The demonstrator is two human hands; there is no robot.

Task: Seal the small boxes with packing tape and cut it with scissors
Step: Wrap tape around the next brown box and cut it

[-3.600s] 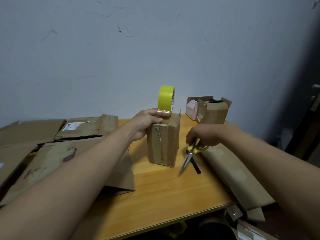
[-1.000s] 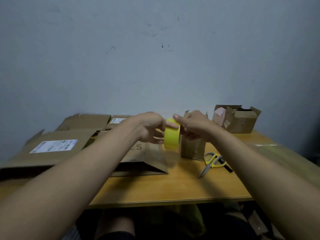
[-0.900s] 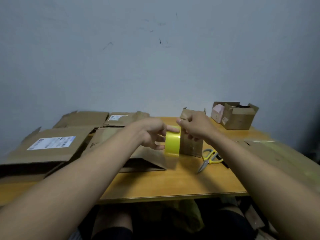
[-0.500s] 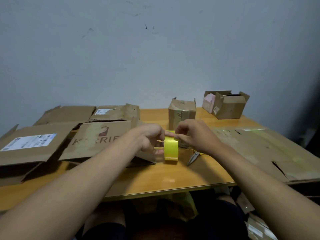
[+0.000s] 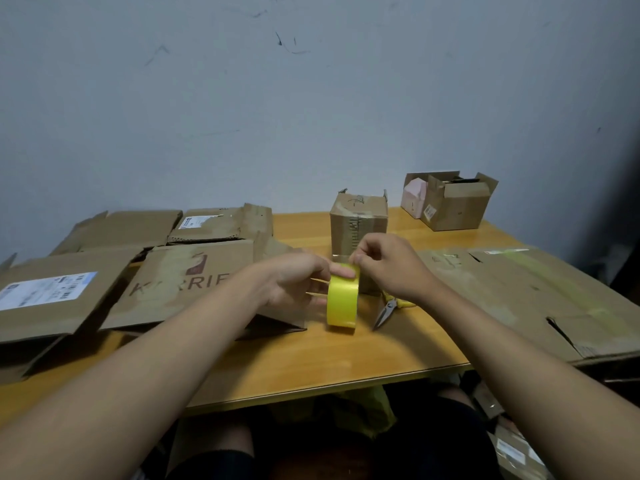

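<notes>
Flattened cartons [image 5: 180, 282] left, open box [image 5: 457, 202] behind, scissors [image 5: 389, 308] partly hidden by wrist.
Left hand [image 5: 294, 284] gripping yellow tape roll [image 5: 342, 301], right hand [image 5: 389, 263] fingers pinching its top; now nearer than small box [image 5: 358, 223].

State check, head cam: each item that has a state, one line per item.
left hand: grips the tape roll
right hand: fingertips pinch at the roll's top edge
tape roll: yellow, held on edge above the table
small box: upright, top flaps closed
scissors: lying on the table, blades closed, untouched
far box: flaps open
flattened cartons: lying flat
</notes>
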